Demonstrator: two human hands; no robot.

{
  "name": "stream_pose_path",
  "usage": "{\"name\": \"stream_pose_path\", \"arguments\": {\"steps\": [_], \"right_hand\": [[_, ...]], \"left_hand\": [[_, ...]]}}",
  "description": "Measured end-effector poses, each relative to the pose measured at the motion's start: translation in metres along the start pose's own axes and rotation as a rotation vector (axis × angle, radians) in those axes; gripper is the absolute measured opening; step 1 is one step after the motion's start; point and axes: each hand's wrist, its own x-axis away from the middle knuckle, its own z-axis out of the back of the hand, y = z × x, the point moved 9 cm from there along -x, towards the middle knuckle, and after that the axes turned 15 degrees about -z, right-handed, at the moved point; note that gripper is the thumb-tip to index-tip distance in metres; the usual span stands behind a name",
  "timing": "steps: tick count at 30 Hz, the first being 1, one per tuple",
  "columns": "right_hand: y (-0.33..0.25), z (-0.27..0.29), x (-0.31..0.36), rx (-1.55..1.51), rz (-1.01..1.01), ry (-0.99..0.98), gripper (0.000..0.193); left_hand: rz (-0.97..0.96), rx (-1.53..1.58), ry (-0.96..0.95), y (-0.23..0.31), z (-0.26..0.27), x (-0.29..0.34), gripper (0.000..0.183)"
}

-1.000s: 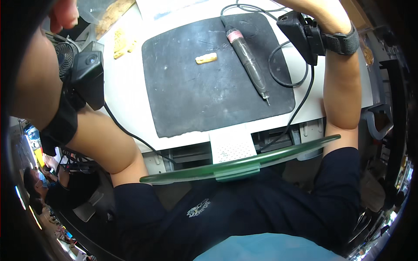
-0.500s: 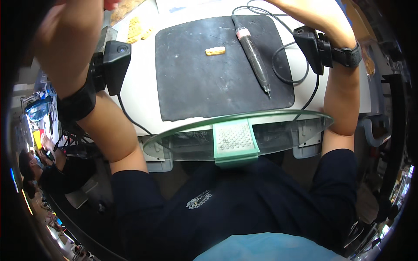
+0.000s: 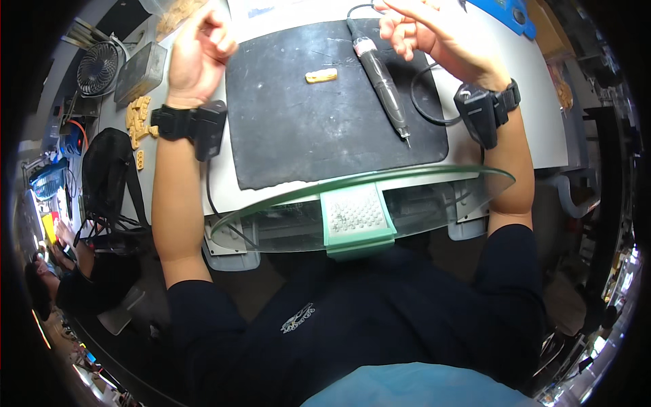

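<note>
My left hand [image 3: 198,60] hovers over the left edge of the black mat [image 3: 285,136], its fingers loosely bent with nothing seen in them. Over the mat's upper right is my right hand [image 3: 441,42], fingers half curled and apart, holding nothing. Beneath it lies a dark pen-shaped rotary handpiece [image 3: 383,85] with a thin metal tip pointing toward me and a cable at its far end. A small tan carved piece [image 3: 321,75] rests on the mat between my hands, touched by neither.
A clear shield [image 3: 271,227] with a green clip [image 3: 359,247] spans the near table edge. Left stand tan pieces [image 3: 137,119], a grey metal box [image 3: 140,72], a fan [image 3: 100,68] and a black bag [image 3: 108,169]. A blue device [image 3: 505,15] sits far right. Another person [image 3: 74,271] sits at left.
Both hands have come down into view from the top edge, over the mat's sides. My left arm has swung clear of the things at left. The handpiece and tan piece stay on the mat.
</note>
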Motion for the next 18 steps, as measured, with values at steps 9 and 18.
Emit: {"name": "stream_pose_path", "arguments": {"steps": [9, 18], "right_hand": [[0.063, 0.0, -0.016, 1.026, -0.202, 0.255, 0.059], [0.06, 0.009, -0.018, 0.823, -0.127, 0.35, 0.052]], "left_hand": [[0.087, -0.814, -0.24, -0.028, -0.04, 0.025, 0.028], [-0.158, -1.286, -0.723, -0.035, -0.081, 0.048, 0.034]]}}
